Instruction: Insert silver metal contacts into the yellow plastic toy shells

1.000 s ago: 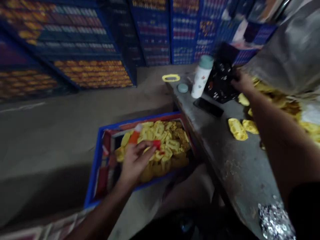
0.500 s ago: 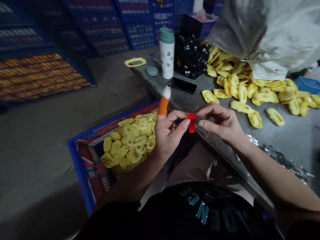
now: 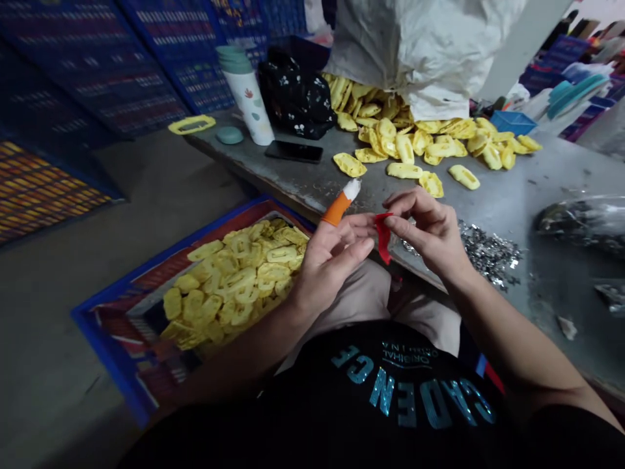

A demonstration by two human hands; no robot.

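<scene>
Between the thumb and fingertips of my right hand a short, curling strip of red tape is pinched and hangs down. Beside it is my left hand, with its thumb and fingers apart. The left fingertips come close to the strip; whether they touch it I cannot tell. One raised finger of that hand wears an orange wrap with a white covering at the tip. Both hands are in the air above my lap, at the table edge.
A blue crate lined with printed sheets holds yellow oval pieces at left. More yellow pieces spill from a white sack on the table. A bottle, phone, black bag and small metal parts lie there too.
The red tape has passed from my left thumb and finger to my right hand's pinch. My left fingers have spread, and its wrapped finger has tilted right. The view has turned right.
</scene>
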